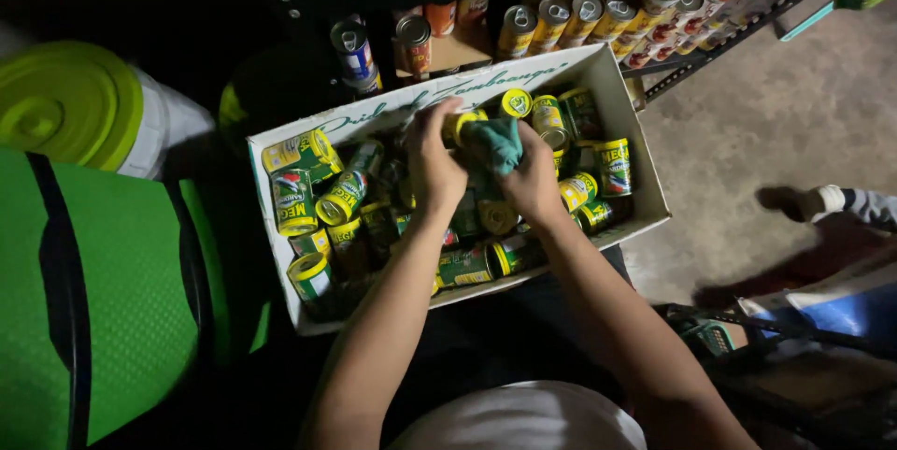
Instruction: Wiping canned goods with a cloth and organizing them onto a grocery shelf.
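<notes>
A white cardboard box (276, 226) rests on my lap, filled with several green-and-yellow tins lying every way. Over the middle of the box my left hand (432, 162) grips a yellow-topped tin (460, 123) held on its side. My right hand (531, 179) presses a teal cloth (495, 143) against that tin. Both forearms reach in from the bottom of the frame. Loose tins (297, 200) lie to the left of the hands and more (612, 166) to the right.
A dark shelf rack (710, 43) behind the box carries rows of tins (579, 18). A green chair back (112, 300) and a lime-lidded white container (75, 104) stand at the left. Bare concrete floor (775, 114) and a person's socked foot (808, 202) are at the right.
</notes>
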